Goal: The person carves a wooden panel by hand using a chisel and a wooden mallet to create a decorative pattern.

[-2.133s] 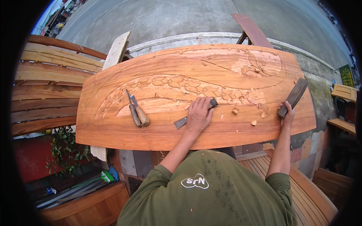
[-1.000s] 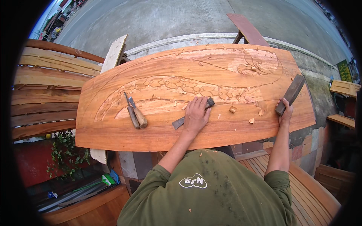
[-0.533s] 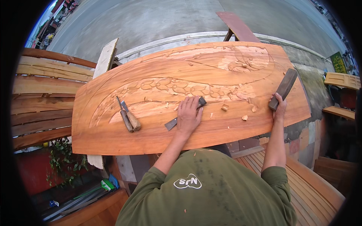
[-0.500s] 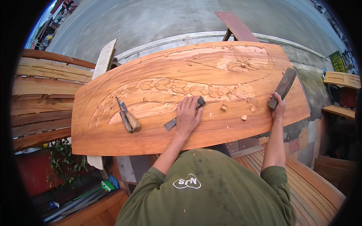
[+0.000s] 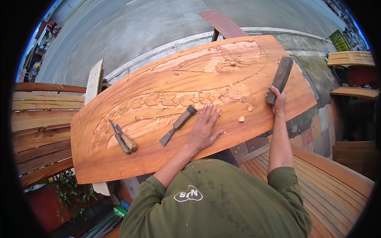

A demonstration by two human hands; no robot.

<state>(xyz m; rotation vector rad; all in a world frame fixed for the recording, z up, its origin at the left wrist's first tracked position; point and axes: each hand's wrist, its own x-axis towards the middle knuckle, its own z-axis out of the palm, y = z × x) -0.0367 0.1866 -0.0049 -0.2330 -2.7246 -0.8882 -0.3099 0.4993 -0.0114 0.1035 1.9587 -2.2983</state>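
My left hand lies flat with its fingers apart on a large carved wooden panel. Just left of it rests a broad-bladed chisel, its blade angled toward me and its wooden handle close to my fingers. In my right hand is a long, dark wooden block, gripped at its near end and tilted over the panel's right side. Two more carving tools with wooden handles lie side by side farther left, among them a light-handled chisel. Carved leaves run along the panel's middle.
Wood shavings are scattered over the panel. A pale plank and a reddish board stick out from beneath it. Stacked curved timber stands at the left, a slatted wooden piece at the lower right.
My left hand has slid off the chisel to the right, leaving the chisel lying uncovered. The right hand keeps its hold on the block. The whole view has turned and shifted a little.
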